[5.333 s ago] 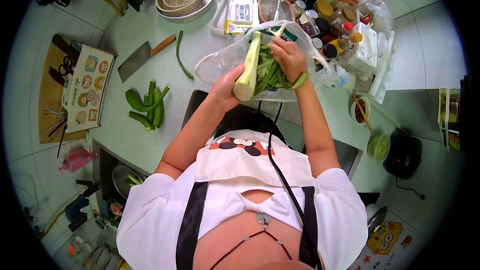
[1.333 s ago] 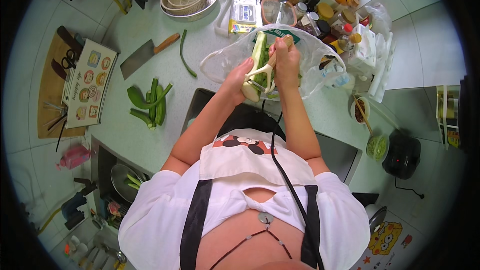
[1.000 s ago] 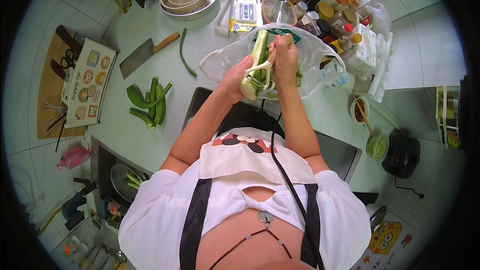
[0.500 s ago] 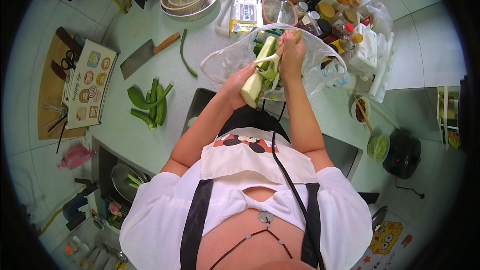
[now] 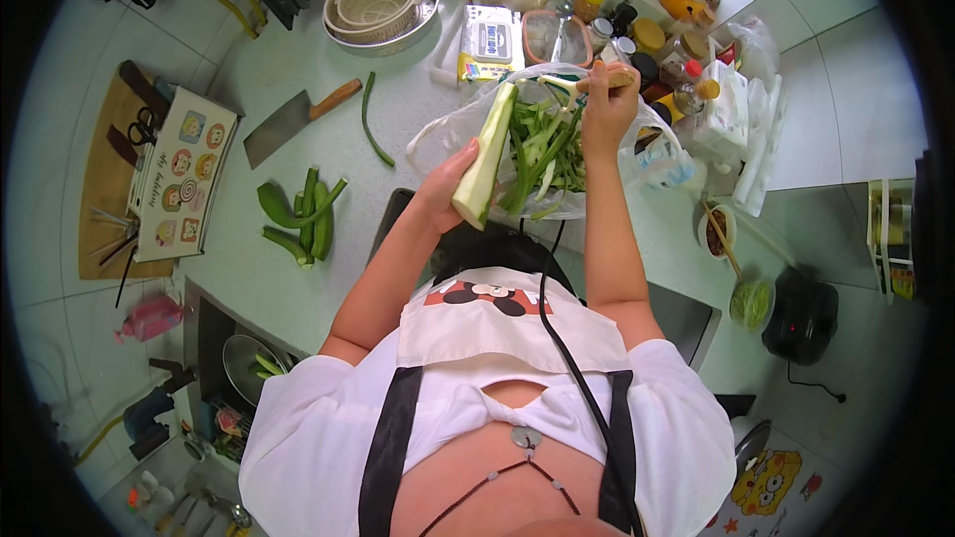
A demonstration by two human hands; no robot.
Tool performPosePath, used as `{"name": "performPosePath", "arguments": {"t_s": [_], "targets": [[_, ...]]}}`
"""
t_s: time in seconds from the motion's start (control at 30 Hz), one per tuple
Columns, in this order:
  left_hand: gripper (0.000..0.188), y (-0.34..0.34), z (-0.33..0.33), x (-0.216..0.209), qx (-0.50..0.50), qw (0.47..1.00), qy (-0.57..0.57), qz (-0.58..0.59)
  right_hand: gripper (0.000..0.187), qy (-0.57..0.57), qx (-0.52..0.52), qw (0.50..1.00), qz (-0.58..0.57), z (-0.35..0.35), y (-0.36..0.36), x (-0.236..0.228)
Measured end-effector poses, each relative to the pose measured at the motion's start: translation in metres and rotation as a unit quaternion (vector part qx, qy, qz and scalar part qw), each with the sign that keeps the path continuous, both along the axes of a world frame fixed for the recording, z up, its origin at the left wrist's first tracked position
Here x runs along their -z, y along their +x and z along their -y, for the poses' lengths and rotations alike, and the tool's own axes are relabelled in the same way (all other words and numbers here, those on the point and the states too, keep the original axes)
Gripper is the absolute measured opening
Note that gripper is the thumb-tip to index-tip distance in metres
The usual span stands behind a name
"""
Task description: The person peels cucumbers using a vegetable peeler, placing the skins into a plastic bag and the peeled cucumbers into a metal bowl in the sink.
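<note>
My left hand point(image 5: 450, 185) is wrapped round the lower part of a long, mostly peeled, pale green celtuce stem point(image 5: 484, 161). The stem is tilted, its thick cut end toward me. To its right, my right hand point(image 5: 609, 119) grips the wooden handle of a peeler point(image 5: 624, 79), whose pale head points left, apart from the stem. Below both hands, a clear plastic bag point(image 5: 430, 142) lies open, holding a heap of green peelings point(image 5: 545, 151).
A cleaver point(image 5: 282, 127) and a thin green strip point(image 5: 369, 119) lie at the left, above several green vegetable pieces point(image 5: 306, 215). Nested strainers point(image 5: 376, 2), a wipes pack point(image 5: 490, 38) and condiment bottles point(image 5: 650, 35) line the back. A bowl of chopped greens point(image 5: 751, 304) stands right.
The stem has moved left and turned more upright in my left hand. My right hand has shifted right with the peeler, away from the stem, exposing the peelings in the bag.
</note>
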State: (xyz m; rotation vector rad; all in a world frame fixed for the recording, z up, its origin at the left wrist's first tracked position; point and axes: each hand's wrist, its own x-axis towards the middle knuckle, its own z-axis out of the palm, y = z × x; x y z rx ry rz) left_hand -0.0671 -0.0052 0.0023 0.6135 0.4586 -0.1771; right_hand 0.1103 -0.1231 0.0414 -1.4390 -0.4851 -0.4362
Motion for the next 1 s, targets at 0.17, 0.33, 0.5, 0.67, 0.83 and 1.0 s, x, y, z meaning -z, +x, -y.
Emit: {"name": "performPosePath", "arguments": {"t_s": [0.17,0.33,0.5,0.67,0.83,1.0], "targets": [[0.029,0.006,0.007,-0.007,0.006,0.999,0.035,0.025,0.017,0.083,-0.157,0.959,-0.22,-0.002,-0.035,-0.02],[0.03,0.003,0.013,-0.017,0.042,0.998,0.016,0.038,0.018,0.045,-0.161,0.966,-0.199,-0.01,-0.04,0.002],[0.035,-0.019,0.001,0.002,0.084,0.996,-0.006,0.034,0.02,0.029,-0.03,0.984,-0.171,-0.002,-0.009,0.034],[0.041,-0.043,-0.012,0.006,0.085,0.995,-0.009,0.045,0.02,-0.033,0.061,0.993,-0.092,0.001,0.0,0.028],[0.04,-0.039,-0.014,0.009,0.072,0.996,0.045,0.032,0.019,-0.013,0.03,0.997,-0.074,-0.002,-0.024,0.001],[0.04,-0.017,-0.006,0.007,0.043,0.995,-0.059,0.073,0.017,0.108,-0.098,0.971,-0.189,0.005,-0.036,-0.004]]}}
